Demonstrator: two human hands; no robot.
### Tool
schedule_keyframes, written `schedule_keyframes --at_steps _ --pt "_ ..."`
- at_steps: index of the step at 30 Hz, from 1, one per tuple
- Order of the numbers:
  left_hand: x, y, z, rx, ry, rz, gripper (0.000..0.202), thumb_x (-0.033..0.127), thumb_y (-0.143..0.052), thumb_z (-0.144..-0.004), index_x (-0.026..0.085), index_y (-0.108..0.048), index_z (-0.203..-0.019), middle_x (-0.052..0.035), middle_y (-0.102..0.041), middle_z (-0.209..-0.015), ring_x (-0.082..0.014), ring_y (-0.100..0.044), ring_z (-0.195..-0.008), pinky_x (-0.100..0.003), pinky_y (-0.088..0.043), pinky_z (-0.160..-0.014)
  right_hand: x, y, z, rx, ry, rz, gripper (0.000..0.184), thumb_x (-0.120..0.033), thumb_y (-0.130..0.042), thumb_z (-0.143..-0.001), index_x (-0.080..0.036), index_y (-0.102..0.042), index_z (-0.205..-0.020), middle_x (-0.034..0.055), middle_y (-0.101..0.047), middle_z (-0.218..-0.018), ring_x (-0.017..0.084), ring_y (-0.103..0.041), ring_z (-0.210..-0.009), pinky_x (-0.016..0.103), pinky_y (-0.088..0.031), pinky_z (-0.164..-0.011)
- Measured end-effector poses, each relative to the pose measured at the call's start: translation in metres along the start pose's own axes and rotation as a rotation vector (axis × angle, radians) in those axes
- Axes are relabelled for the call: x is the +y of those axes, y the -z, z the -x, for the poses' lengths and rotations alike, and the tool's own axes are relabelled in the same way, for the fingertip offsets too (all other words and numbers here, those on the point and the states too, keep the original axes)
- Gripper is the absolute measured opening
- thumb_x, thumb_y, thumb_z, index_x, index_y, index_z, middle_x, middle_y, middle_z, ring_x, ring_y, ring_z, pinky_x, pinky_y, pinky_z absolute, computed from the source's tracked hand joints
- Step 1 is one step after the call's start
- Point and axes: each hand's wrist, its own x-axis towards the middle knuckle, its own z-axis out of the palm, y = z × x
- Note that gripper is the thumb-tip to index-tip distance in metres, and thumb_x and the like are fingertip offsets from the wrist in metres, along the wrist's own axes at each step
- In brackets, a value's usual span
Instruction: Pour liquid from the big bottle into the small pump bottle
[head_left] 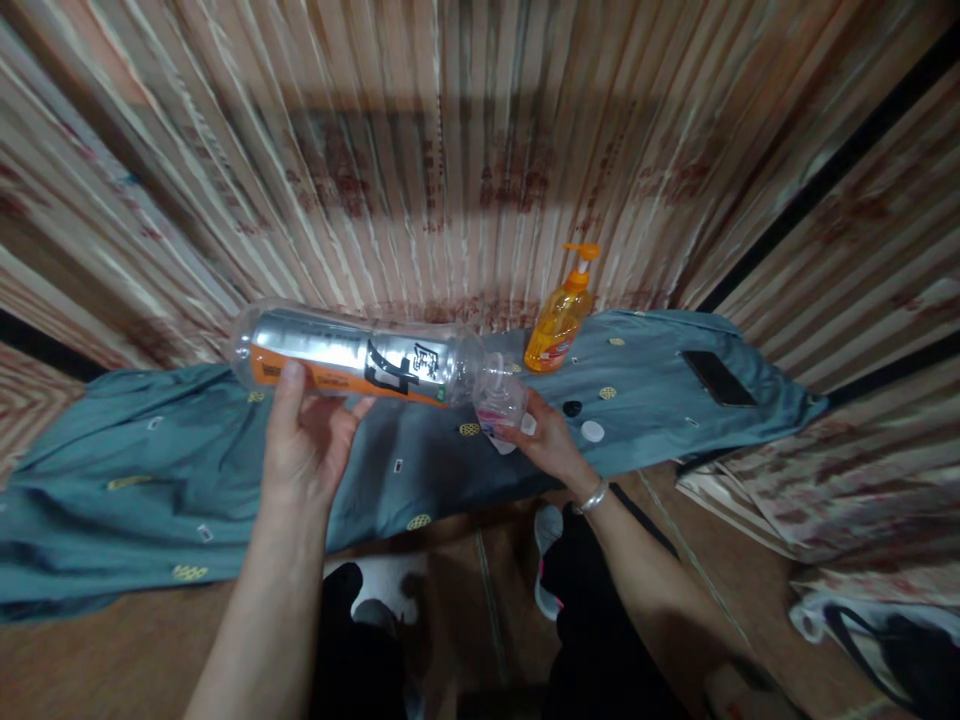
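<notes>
My left hand (307, 425) grips a large clear plastic bottle (360, 355) from below, its thumb on the silver and orange label. The bottle lies sideways in the air, with its neck pointing right. In my right hand (544, 435) is a small clear plastic bottle (501, 405) with a pink and purple marking. Its upper end meets the mouth of the large bottle; whether one sits inside the other I cannot tell. My right fingers are closed round its side, and a bracelet (592, 497) is on that wrist.
On the blue-green cloth (450, 480) stands an orange pump bottle (559, 325). A white round cap (592, 431), a small black cap (572, 408) and a dark phone (718, 378) lie to the right. Striped curtains (465, 150) hang behind. A bag (885, 640) rests on the floor at the lower right.
</notes>
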Motion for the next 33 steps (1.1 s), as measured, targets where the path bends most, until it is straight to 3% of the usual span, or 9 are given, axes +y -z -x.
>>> schedule_keyframes --at_steps 4,10,12,17,22,26,30,33 --pt "-0.005 0.003 -0.006 0.034 0.068 0.057 0.034 0.053 -0.112 -0.088 0.033 -0.087 -0.096 0.0004 -0.096 -0.105 -0.0283 -0.091 -0.108 -0.04 -0.081 -0.095 0.002 0.0 0.001 -0.002 0.012 0.012 0.07 -0.049 -0.103 -0.094 -0.027 -0.082 -0.157 0.015 -0.097 -0.141 0.045 -0.093 -0.133 0.06 -0.077 -0.115" --pt "-0.011 0.009 -0.012 0.154 0.225 0.116 0.022 0.045 -0.1 -0.101 0.029 -0.086 -0.105 0.0006 -0.095 -0.109 -0.0258 -0.089 -0.11 -0.052 -0.076 -0.115 0.0 0.001 0.002 -0.019 -0.004 -0.012 0.072 -0.048 -0.103 -0.093 -0.026 -0.081 -0.159 0.0132 -0.097 -0.139 0.043 -0.092 -0.132 0.059 -0.076 -0.116" --pt "-0.014 0.011 -0.013 0.19 0.261 0.129 0.017 0.043 -0.095 -0.105 0.029 -0.085 -0.104 0.0 -0.094 -0.11 -0.024 -0.089 -0.107 -0.05 -0.076 -0.114 -0.002 0.001 0.003 -0.021 -0.005 -0.026 0.07 -0.047 -0.103 -0.093 -0.027 -0.081 -0.157 0.0118 -0.098 -0.139 0.043 -0.092 -0.132 0.058 -0.076 -0.116" --pt "-0.03 0.024 -0.015 0.243 0.362 0.13 0.027 0.046 -0.102 -0.097 0.03 -0.083 -0.108 -0.0029 -0.093 -0.111 -0.0248 -0.088 -0.099 -0.042 -0.079 -0.096 -0.003 0.0 0.002 -0.017 -0.017 -0.042 0.065 -0.046 -0.102 -0.092 -0.026 -0.083 -0.151 0.0126 -0.098 -0.132 0.044 -0.093 -0.128 0.058 -0.077 -0.112" --pt "-0.044 0.035 -0.015 0.275 0.378 0.179 0.039 0.05 -0.105 -0.095 0.029 -0.083 -0.12 -0.0056 -0.095 -0.119 -0.0297 -0.093 -0.11 -0.05 -0.08 -0.108 0.0 0.001 0.001 0.006 0.024 -0.075 0.069 -0.048 -0.103 -0.092 -0.026 -0.082 -0.155 0.0131 -0.098 -0.138 0.043 -0.092 -0.131 0.057 -0.077 -0.112" --pt "-0.052 0.029 -0.01 0.357 0.453 0.238 0.034 0.049 -0.094 -0.108 0.025 -0.083 -0.129 -0.009 -0.094 -0.121 -0.0313 -0.094 -0.119 -0.054 -0.078 -0.118 0.001 0.0 0.001 -0.019 0.023 -0.104 0.068 -0.047 -0.103 -0.093 -0.027 -0.083 -0.154 0.0115 -0.098 -0.138 0.041 -0.092 -0.131 0.054 -0.077 -0.113" --pt "-0.066 0.018 -0.002 0.498 0.558 0.309 0.025 0.046 -0.077 -0.12 0.022 -0.079 -0.127 -0.0096 -0.091 -0.112 -0.0262 -0.092 -0.105 -0.045 -0.08 -0.109 0.002 -0.002 0.002 -0.03 0.02 -0.114 0.066 -0.044 -0.102 -0.092 -0.026 -0.082 -0.152 0.0121 -0.097 -0.138 0.041 -0.092 -0.13 0.054 -0.076 -0.115" --pt "-0.08 0.015 0.007 0.52 0.58 0.334 0.027 0.045 -0.077 -0.12 0.02 -0.079 -0.129 -0.0093 -0.089 -0.108 -0.0253 -0.09 -0.097 -0.044 -0.08 -0.105 0.004 -0.001 0.002 -0.036 0.009 -0.093 0.065 -0.049 -0.102 -0.092 -0.026 -0.082 -0.149 0.0133 -0.098 -0.135 0.043 -0.092 -0.13 0.057 -0.076 -0.116"
